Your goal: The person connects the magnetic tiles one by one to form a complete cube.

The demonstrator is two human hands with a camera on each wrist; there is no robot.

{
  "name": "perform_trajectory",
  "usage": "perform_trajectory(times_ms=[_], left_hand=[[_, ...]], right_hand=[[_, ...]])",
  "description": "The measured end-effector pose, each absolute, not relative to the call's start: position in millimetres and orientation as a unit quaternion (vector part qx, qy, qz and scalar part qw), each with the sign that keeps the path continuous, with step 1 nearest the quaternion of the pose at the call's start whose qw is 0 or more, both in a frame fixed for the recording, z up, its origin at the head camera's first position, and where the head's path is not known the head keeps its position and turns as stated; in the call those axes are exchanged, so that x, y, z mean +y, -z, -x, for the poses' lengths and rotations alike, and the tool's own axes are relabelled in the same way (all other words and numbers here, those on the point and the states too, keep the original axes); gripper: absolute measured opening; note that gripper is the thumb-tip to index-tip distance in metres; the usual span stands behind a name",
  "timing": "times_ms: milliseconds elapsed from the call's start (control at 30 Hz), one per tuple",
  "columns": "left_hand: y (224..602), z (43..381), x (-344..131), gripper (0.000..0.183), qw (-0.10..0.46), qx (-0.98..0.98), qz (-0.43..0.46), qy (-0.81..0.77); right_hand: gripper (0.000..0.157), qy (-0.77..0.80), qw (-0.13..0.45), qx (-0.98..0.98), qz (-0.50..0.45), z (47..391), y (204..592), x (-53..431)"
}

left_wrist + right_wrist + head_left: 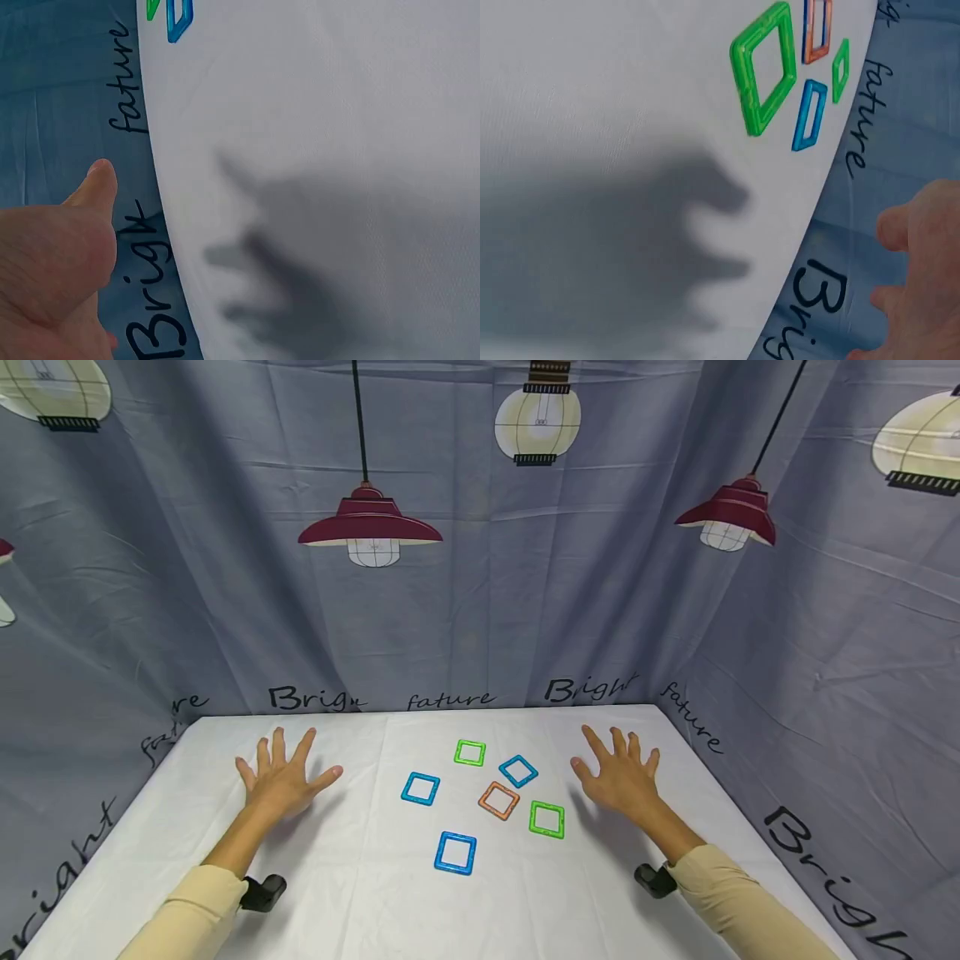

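Observation:
Several square plastic frames lie flat and apart on a white table. Three are blue: one at the left (406, 788), one nearest the front (438, 852) and one at the back right (532, 776). An orange frame (484, 797) lies among them. One green frame (460, 752) is at the back, another green frame (533, 817) at the right. Left of the group, my left hand (279, 785) hovers over the table with fingers spread, holding nothing. My right hand (621, 781) hovers on the other side, fingers spread too, nearest the right green frame and the back blue one.
The white tabletop (360, 893) ends at a grey-blue curtain (465, 627) printed with lamps and lettering, which hangs behind and along both sides. A black wrist device (262, 893) sits under the left sleeve, and a similar device (656, 880) under the right.

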State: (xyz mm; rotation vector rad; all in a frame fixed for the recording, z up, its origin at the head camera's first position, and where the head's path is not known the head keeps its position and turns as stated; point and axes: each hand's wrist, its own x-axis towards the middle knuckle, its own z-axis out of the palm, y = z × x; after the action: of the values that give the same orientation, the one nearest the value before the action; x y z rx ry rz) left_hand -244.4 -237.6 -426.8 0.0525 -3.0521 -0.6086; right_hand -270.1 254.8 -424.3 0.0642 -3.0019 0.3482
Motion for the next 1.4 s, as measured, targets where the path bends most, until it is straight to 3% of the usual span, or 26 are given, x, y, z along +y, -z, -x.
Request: perform_trajectory(times_ms=[367,667,1100,1400], left_hand=[[422.2,246.4,-208.7,0.089,0.002,-0.978,0.011,0.208],[413.9,249.6,-180.0,0.089,-0.042,-0.97,0.037,0.238],[413.2,263.0,-153.6,0.085,-0.084,-0.944,0.087,0.308],[418.6,271.6,-143.3,0.085,-0.117,-0.924,0.054,0.361]], right_hand=[[0.068,-0.119,0.065,-0.989,-0.054,262.0,421.2,219.4],[0.066,-0.139,0.053,-0.985,-0.091,256.8,420.7,191.6],[0.065,-0.253,0.015,-0.958,-0.132,246.2,416.9,157.9],[0.065,-0.349,-0.036,-0.929,-0.118,243.3,417.6,136.0]])
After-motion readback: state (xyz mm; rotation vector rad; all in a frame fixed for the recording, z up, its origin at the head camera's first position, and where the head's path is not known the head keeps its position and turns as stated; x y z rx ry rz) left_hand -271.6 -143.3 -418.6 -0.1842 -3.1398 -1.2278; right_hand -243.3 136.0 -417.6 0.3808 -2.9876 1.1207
